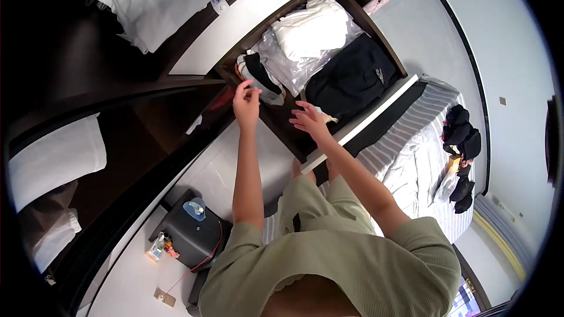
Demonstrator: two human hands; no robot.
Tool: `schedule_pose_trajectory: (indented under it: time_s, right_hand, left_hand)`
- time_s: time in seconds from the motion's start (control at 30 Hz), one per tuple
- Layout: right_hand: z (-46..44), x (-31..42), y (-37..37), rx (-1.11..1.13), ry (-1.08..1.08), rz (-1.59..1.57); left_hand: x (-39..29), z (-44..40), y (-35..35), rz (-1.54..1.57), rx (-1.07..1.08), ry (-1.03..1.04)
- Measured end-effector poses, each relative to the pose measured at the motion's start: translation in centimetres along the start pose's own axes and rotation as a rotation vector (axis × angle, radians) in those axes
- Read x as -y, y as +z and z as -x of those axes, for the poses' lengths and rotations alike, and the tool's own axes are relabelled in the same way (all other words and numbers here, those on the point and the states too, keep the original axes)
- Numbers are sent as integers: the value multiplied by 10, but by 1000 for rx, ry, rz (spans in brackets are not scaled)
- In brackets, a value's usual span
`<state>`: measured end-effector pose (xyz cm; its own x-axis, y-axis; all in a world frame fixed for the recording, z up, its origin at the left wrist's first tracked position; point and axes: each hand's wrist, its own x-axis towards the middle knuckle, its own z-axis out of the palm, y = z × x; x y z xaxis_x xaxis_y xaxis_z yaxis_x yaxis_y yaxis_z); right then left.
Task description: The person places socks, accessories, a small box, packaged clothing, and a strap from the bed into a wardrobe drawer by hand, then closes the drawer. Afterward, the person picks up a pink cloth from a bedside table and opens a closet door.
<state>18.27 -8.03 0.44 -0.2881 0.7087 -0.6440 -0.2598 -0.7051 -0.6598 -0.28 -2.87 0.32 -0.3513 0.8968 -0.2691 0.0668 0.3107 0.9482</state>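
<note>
Hands hang apart above a pulled-out drawer (376, 111). The left hand (247, 104) has its fingers loosely curled, with nothing visible in its grasp; it is nearest a rolled grey-and-black garment (257, 69) at the drawer's left end. The right hand (308, 120) has its fingers spread; a small white-and-tan item (327, 117) shows just beside it, and I cannot tell whether they touch.

Further in, a clear plastic bag (272, 53) lies partly under a white folded garment (311, 26), and a black folded garment (346, 79) lies near the drawer's front panel. Judging by how they lie, the white and black pieces look settled, while the grey-and-black roll and the small item look less orderly; how much is left overall cannot be told.

Outside the drawer, a striped bed (405, 117) stands to the right with black items (464, 132) on it. To the left, a white cloth (59, 155) lies inside the wardrobe (138, 103).
</note>
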Motion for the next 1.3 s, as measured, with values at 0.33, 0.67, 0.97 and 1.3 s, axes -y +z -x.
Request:
schedule_pose_trajectory:
  time_s: [0.33, 0.67, 0.97, 1.3]
  right_hand:
    - [13, 27, -12, -113, -205, -67]
    - [43, 47, -50, -234, -311, -220]
    - [76, 53, -102, -380, -441, -337]
    - [121, 56, -188, -531, -549, -402]
  left_hand:
    - [-42, 33, 53, 85, 175, -10]
    - [-52, 58, 114, 90, 387, 2]
    - [-55, 88, 173, 26, 559, 35]
    - [-66, 144, 262, -49, 747, 47]
